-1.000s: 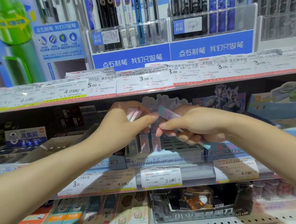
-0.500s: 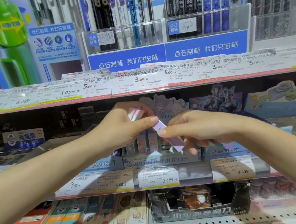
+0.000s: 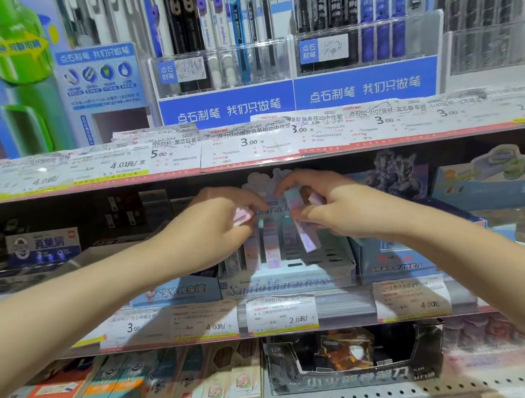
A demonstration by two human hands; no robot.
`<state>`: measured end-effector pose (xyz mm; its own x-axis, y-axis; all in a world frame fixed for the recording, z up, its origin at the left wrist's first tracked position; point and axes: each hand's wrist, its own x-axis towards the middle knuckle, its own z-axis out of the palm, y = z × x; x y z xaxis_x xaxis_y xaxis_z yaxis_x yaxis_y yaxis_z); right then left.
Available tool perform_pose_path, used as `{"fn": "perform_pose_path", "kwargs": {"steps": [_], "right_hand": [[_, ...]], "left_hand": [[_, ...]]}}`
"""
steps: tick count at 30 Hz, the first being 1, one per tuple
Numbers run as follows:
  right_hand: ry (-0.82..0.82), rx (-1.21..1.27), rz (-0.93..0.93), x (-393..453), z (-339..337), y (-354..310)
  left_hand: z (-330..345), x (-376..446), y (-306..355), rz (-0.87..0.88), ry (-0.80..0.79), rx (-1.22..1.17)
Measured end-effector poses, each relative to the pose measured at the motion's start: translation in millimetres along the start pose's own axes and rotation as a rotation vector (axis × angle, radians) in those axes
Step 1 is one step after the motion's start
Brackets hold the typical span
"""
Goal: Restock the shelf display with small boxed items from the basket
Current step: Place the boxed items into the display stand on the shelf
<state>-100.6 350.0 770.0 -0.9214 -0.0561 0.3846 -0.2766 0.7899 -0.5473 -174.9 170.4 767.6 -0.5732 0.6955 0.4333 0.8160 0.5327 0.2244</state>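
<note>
Both my hands are over a pale display tray (image 3: 289,285) on the middle shelf. My right hand (image 3: 330,209) grips a few slim pastel boxes; one long pink and purple box (image 3: 306,237) points down into the tray's slotted right side. My left hand (image 3: 216,223) is closed on small pink boxes (image 3: 242,215) just left of the tray's backing card. Several boxes (image 3: 271,248) stand upright in the tray's left slots. The basket is out of view.
Price labels (image 3: 280,317) line the shelf edge below the tray. Pen racks (image 3: 224,64) fill the upper shelf. A blue box (image 3: 393,261) stands right of the tray, and a dark carton (image 3: 354,375) and flat packs (image 3: 63,396) sit on the lower shelf.
Both hands have moved forward to the tray. My right hand has turned its long box from level to pointing down into the tray slots.
</note>
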Motion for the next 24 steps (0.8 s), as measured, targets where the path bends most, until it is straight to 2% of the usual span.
{"fn": "perform_pose_path", "kwargs": {"steps": [3, 6, 10, 21, 24], "right_hand": [[0.047, -0.097, 0.032, 11, 0, 7], [0.066, -0.146, 0.054, 20, 4, 10], [0.036, -0.159, 0.088, 30, 10, 13], [-0.032, -0.202, 0.054, 36, 24, 21], [0.001, -0.314, 0.006, 33, 24, 23]], "left_hand": [[-2, -5, -4, 0.098, -0.070, 0.353], [-1, -7, -4, 0.082, -0.207, 0.446], [3, -3, -21, 0.112, -0.285, 0.442], [5, -3, -24, 0.124, -0.257, 0.456], [7, -3, -25, 0.124, -0.244, 0.450]]}}
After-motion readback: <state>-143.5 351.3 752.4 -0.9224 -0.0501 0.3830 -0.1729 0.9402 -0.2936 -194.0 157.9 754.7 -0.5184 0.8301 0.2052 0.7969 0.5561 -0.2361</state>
